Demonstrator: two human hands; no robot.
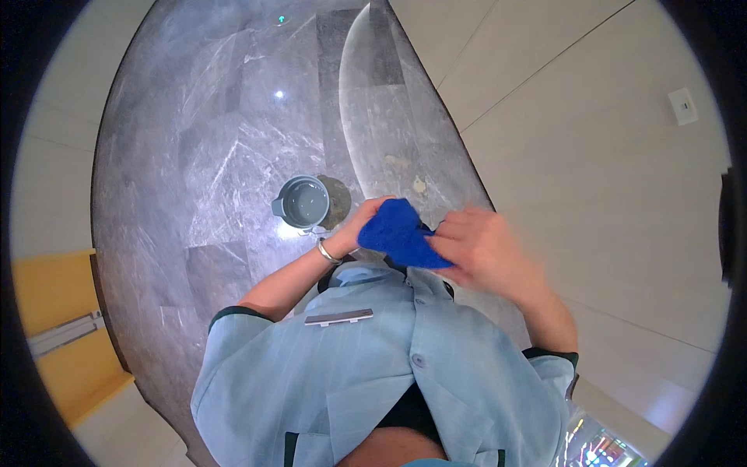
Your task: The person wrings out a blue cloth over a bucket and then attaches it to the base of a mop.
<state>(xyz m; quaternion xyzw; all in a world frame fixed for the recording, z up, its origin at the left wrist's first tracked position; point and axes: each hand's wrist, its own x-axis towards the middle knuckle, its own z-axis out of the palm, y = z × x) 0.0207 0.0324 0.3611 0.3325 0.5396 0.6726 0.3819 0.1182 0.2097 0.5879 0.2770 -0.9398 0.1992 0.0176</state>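
Observation:
A blue cloth is stretched between my two hands in front of my waist. My left hand, with a silver bangle at its wrist, grips the cloth's left side. On the cloth's right edge, the fingers of my right hand are closed; this hand is slightly blurred. Left of my left hand, a grey-blue plastic bucket with liquid in it stands on the floor. Something dark shows partly behind the cloth and cannot be made out.
Dark grey marbled floor tiles spread ahead and to the left. A pale wall runs along the right, bearing a white wall plate. At the far left is a yellow recess. A small green arrow light shows on the floor far ahead.

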